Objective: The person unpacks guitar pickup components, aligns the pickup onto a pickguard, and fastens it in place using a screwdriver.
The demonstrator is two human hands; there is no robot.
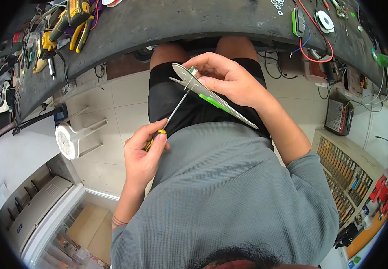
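My left hand (141, 154) is closed around the yellow and black handle of a screwdriver (176, 109), whose long metal shaft points up and to the right. Its tip meets a thin, pale grey, elongated piece (232, 113) near that piece's upper end. A bright green strip (212, 101) runs along part of its lower edge. Gripping the piece from its upper right side is my right hand (235, 82), thumb and fingers closed near a small metal part (195, 71). The piece is tilted above my lap; its exact kind is unclear.
Along the dark workbench (158, 22) lie a yellow and black power tool (70, 18), yellow-handled pliers (82, 35), a green and grey device (298, 22) and a white spool (325, 21) with wires. A white stool (67, 140) stands left; a drawer cabinet (368, 154) stands right.
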